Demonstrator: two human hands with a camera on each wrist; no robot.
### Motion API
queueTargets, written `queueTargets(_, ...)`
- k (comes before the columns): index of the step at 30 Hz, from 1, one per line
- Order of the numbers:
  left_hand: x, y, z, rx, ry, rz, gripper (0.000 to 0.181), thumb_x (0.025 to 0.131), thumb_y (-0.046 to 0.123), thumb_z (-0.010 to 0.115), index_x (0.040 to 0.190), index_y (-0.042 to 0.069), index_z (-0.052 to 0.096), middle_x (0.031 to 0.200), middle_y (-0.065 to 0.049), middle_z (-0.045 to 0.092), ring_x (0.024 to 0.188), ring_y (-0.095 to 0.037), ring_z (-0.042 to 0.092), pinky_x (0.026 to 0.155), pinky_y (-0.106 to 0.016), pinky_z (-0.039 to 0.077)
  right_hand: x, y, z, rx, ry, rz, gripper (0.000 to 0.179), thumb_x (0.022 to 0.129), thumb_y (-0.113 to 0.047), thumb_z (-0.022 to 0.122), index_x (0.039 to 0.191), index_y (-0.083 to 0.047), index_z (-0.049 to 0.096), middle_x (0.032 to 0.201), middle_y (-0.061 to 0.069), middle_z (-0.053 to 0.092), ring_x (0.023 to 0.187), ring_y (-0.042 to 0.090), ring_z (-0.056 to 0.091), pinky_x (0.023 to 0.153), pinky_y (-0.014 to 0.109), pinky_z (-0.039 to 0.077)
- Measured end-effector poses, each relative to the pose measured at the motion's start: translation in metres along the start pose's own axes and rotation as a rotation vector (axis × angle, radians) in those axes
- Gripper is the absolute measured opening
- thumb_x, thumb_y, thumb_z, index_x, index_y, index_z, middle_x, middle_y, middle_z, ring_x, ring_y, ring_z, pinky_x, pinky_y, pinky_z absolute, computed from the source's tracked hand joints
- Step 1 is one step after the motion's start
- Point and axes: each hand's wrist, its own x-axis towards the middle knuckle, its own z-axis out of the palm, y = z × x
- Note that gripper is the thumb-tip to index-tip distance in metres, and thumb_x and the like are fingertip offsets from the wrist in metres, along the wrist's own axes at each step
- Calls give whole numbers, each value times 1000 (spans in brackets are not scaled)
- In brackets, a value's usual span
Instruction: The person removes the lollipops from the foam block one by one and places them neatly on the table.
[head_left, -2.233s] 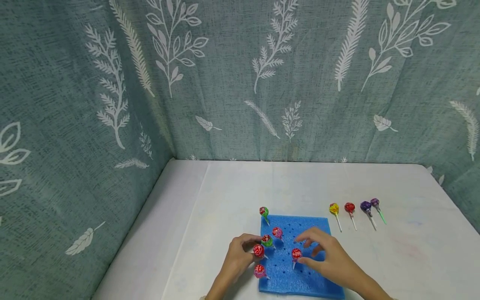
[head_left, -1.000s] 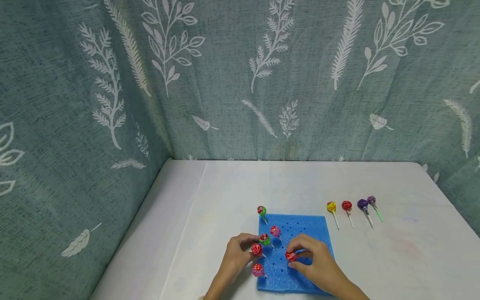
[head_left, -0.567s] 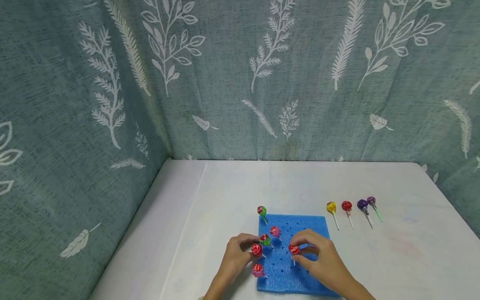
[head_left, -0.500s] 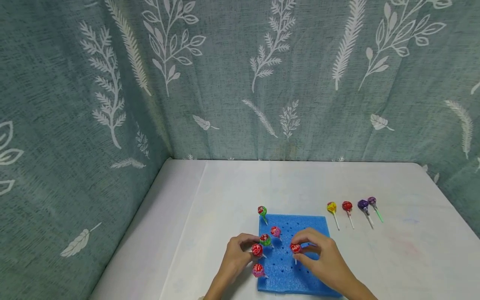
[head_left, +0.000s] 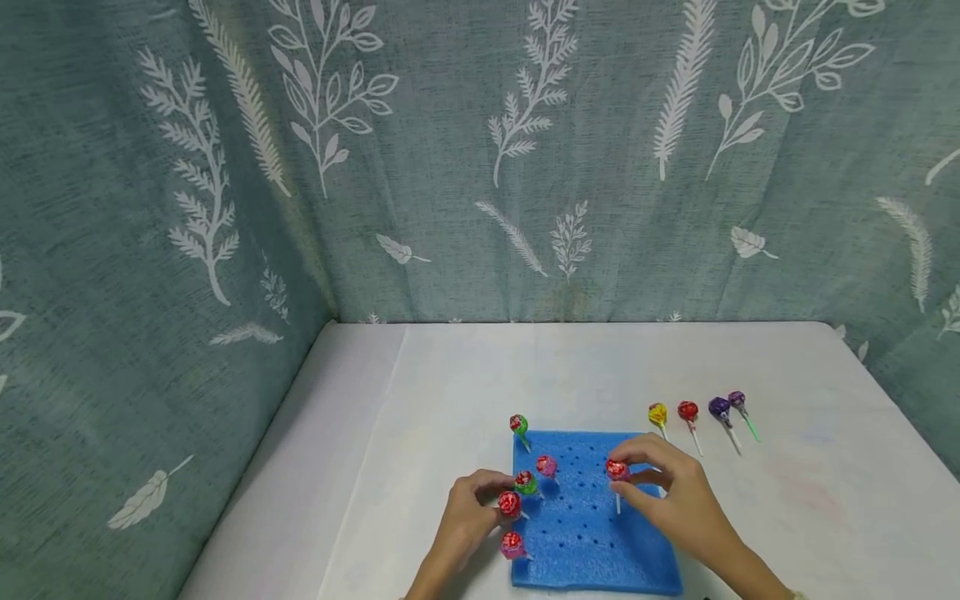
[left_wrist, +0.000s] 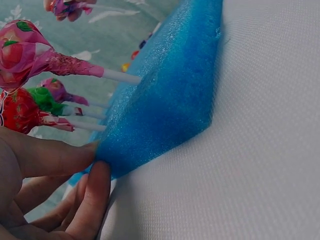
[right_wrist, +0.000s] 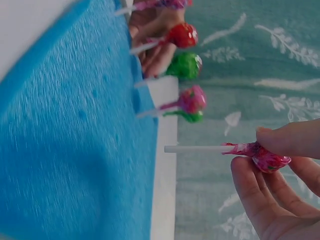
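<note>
L hand [head_left: 467,512] pinches blue foam [head_left: 592,573] edge, prob. steadying it; R hand [head_left: 678,500] pinches pink lolly [head_left: 617,470] up top, leaving stick [right_wrist: 197,149] clear.

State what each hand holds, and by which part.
Right hand: a lollipop, pinched around the base of its wrapped head. Left hand: the blue foam block, gripped by its left edge.

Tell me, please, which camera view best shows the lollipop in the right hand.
The right wrist view: the lollipop, pinched in the right hand, appears large, its white stick unobstructed. The head view shows it small over the blue foam; the left wrist view, small at the top edge.
</note>
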Motion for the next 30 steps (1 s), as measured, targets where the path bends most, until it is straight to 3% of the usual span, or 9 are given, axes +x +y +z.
queueTargets(7,-1,0,1,-15,-1,-19,40,55,-5,72,90,13,66,92,1,62,90,-17,56,84,-38,44,4,-9,-20,-64,51,-21,35,66,4,71,96,-11,61,91,2,58,78,12,59,63,21,51)
queueTargets(13,-1,1,2,7,8,-22,39,56,-7,70,89,13,67,92,1,62,90,-18,57,83,-38,44,6,2,-32,-96,55,6,35,67,0,71,98,-14,61,93,-1,58,81,9,58,63,20,51)
queueTargets(19,-1,2,0,-4,8,-20,39,55,-7,71,89,11,67,90,1,62,86,-16,57,79,-35,46,8,-6,-40,-108,72,-17,36,67,2,71,99,-10,61,95,3,58,80,10,57,63,20,51)
queueTargets(30,-2,1,2,17,12,-25,36,59,-6,70,89,13,67,91,1,62,89,-17,56,82,-39,45,9,9,-54,-171,104,-13,35,68,-4,72,100,-12,61,97,-3,57,83,5,56,64,18,50)
